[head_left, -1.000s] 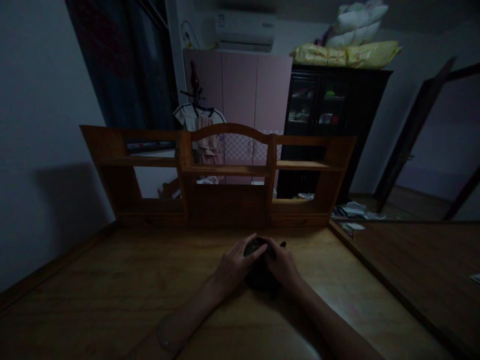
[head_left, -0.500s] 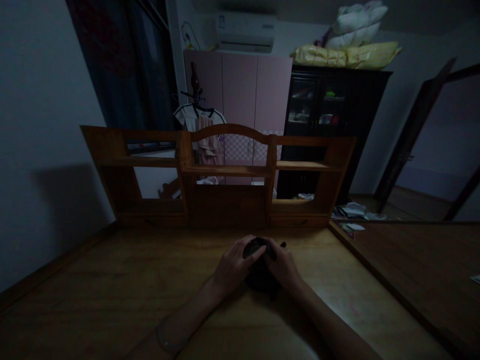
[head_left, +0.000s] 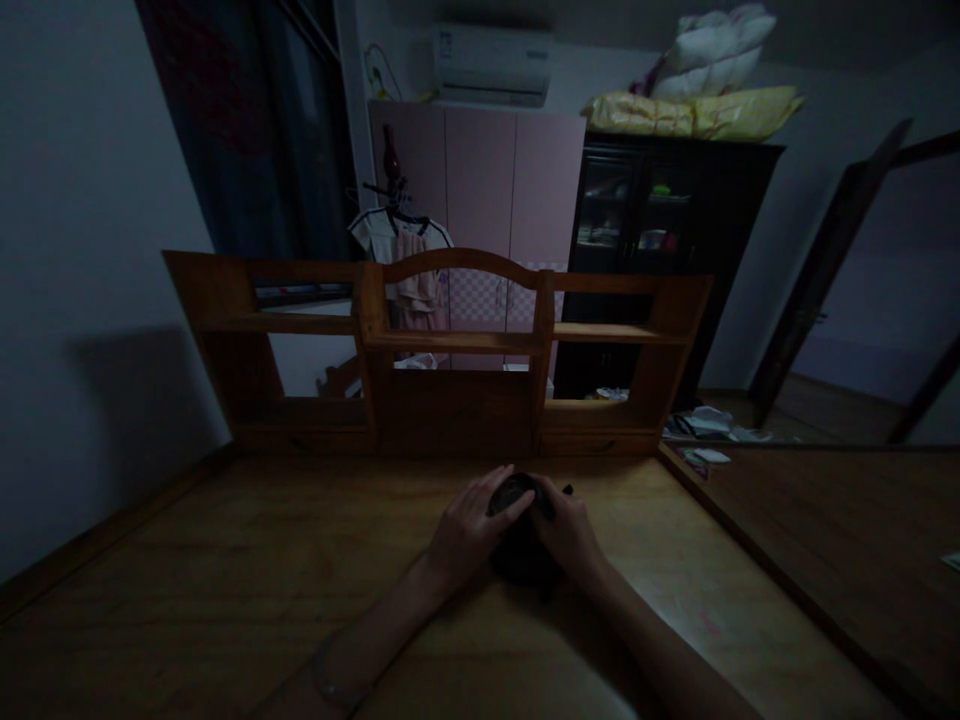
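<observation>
While the left hand (head_left: 465, 525) grips a black object (head_left: 521, 558), the right hand (head_left: 573, 535) clasps it.

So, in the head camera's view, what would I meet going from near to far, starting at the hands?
Rounded black object held by the left hand and right hand, brown wooden shelf unit, white short-sleeved shirt with dark trim, pink wardrobe with checkered panels.

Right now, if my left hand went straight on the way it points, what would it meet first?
The black object, which your left hand seems to touch; past it, probably your right hand, though dim light makes depth unclear.
</observation>
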